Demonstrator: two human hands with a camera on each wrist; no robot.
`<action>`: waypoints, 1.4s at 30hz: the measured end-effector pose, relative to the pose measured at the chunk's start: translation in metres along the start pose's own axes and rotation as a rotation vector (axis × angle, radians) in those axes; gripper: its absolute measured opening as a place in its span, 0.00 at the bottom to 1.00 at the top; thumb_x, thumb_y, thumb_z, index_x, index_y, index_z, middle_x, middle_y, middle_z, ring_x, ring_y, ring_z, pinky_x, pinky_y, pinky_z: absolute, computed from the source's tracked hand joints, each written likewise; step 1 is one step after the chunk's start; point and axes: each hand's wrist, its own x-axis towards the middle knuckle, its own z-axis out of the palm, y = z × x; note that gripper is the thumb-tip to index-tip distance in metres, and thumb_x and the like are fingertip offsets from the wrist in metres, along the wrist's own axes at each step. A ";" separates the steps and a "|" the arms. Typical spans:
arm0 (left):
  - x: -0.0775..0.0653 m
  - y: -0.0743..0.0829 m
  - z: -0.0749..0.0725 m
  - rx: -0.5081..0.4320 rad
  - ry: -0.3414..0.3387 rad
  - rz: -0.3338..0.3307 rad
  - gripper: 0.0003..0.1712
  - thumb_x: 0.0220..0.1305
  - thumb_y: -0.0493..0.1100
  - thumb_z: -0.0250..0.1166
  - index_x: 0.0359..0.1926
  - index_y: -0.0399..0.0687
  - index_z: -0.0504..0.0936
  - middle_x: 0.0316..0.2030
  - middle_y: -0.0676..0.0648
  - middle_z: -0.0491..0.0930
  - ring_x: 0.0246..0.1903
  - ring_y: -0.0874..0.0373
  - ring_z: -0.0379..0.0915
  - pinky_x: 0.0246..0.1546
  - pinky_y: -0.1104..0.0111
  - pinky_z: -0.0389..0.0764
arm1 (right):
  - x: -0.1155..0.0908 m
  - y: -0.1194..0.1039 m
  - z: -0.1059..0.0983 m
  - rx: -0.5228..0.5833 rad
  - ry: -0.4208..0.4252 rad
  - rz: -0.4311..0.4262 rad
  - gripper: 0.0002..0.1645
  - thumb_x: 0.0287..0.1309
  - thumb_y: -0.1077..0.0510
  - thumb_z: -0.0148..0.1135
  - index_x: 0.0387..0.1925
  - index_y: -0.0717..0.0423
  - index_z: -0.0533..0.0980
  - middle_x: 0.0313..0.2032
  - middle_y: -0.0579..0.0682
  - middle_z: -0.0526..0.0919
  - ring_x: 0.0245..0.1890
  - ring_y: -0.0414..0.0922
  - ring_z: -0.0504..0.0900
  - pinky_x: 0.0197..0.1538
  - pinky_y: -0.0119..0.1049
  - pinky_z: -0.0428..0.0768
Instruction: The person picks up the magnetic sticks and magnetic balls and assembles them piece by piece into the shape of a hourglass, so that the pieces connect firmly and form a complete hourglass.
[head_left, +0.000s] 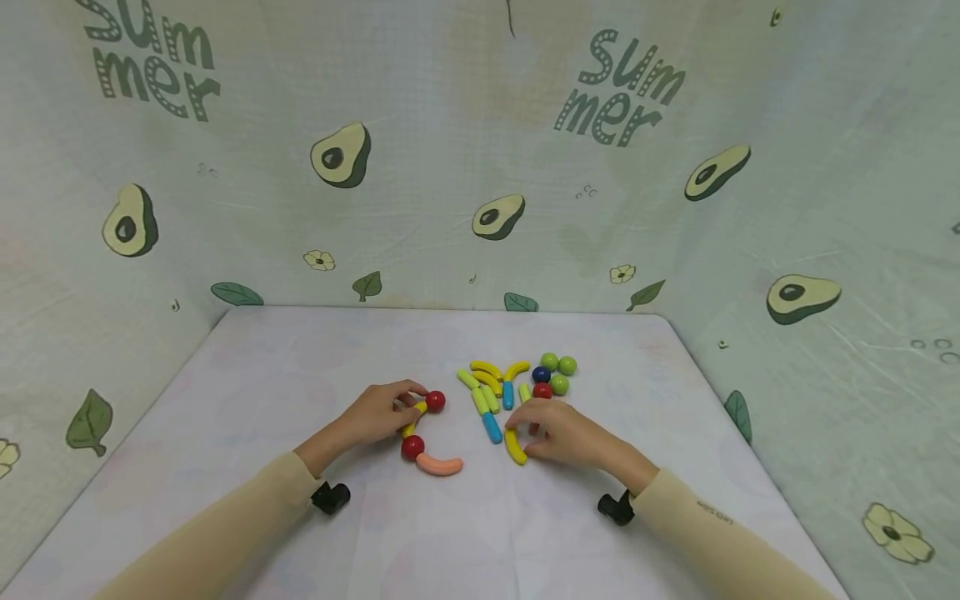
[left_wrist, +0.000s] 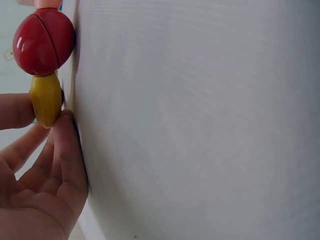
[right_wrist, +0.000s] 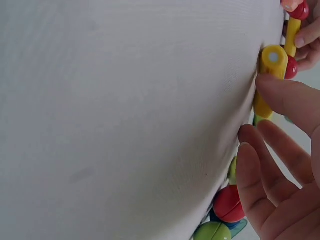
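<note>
In the middle of the head view, the left hand [head_left: 378,414] pinches with its fingers the left yellow piece [head_left: 408,430], which lies between an upper red ball [head_left: 436,402] and a lower red ball [head_left: 412,447]. From the lower one, a pink curved piece [head_left: 440,466] reaches to the right. Farther right, the right hand [head_left: 566,433] has its fingers bent round the right yellow piece [head_left: 515,447]. A blue stick [head_left: 492,428] lies near it, on the left, and narrows the way there. Above it are pale green sticks [head_left: 480,402], yellow curved pieces [head_left: 487,379] and a second blue stick [head_left: 508,396], close together. Just above the right hand, a third red ball [head_left: 542,390], a dark blue ball [head_left: 542,375] and green balls [head_left: 567,366] make a tight group, so this side is crowded.

The counter [head_left: 405,542] has a straight far edge before the printed cloth [head_left: 420,250]; its side edges run toward the lower corners. It gives wide room outside both hands, and between the sleeves [head_left: 225,525] at the bottom.
</note>
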 end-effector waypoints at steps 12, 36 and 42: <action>0.000 0.001 -0.001 0.020 -0.002 0.003 0.21 0.70 0.43 0.69 0.63 0.58 0.83 0.50 0.48 0.85 0.35 0.58 0.79 0.35 0.66 0.83 | 0.002 -0.006 0.002 0.000 -0.033 -0.003 0.15 0.64 0.57 0.76 0.51 0.46 0.87 0.51 0.40 0.83 0.46 0.45 0.79 0.50 0.35 0.82; -0.002 0.001 -0.001 0.025 -0.011 0.023 0.20 0.71 0.43 0.68 0.63 0.57 0.83 0.50 0.48 0.84 0.36 0.58 0.79 0.35 0.67 0.83 | 0.008 -0.010 0.003 0.040 -0.109 -0.028 0.11 0.66 0.56 0.75 0.49 0.46 0.89 0.39 0.36 0.83 0.39 0.38 0.79 0.46 0.29 0.81; -0.001 0.000 0.000 0.029 -0.005 0.019 0.21 0.71 0.43 0.68 0.63 0.58 0.83 0.50 0.48 0.85 0.36 0.58 0.79 0.36 0.67 0.83 | 0.009 -0.011 0.003 0.019 -0.092 -0.027 0.10 0.66 0.56 0.76 0.48 0.45 0.89 0.38 0.35 0.83 0.37 0.36 0.77 0.43 0.29 0.80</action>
